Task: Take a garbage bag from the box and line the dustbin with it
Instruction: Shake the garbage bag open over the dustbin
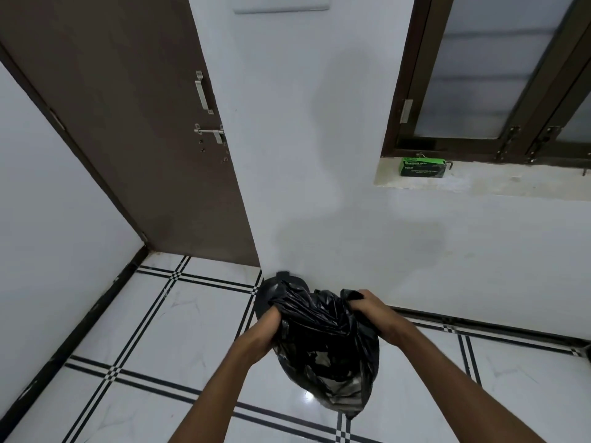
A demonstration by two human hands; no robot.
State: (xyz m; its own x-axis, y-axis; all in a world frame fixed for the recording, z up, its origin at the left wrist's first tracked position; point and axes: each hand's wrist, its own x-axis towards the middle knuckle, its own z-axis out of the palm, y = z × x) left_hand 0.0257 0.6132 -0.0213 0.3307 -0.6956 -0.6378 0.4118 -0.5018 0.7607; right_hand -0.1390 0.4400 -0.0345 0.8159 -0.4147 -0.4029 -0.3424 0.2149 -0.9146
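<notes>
A crumpled black garbage bag [326, 350] hangs between both hands above the tiled floor. My left hand [267, 330] grips its left edge and my right hand [371, 310] grips its upper right edge. Behind the bag, against the white wall, a dark dustbin [271, 287] shows only its rim and left side; the bag hides the remainder. The green garbage bag box [422, 167] lies on the window sill at the upper right, far from both hands.
A brown door [134, 129] with a metal handle and latch stands at the left. A dark-framed window [499, 78] sits above the stone sill [511, 182]. White floor tiles [166, 340] with black lines spread below.
</notes>
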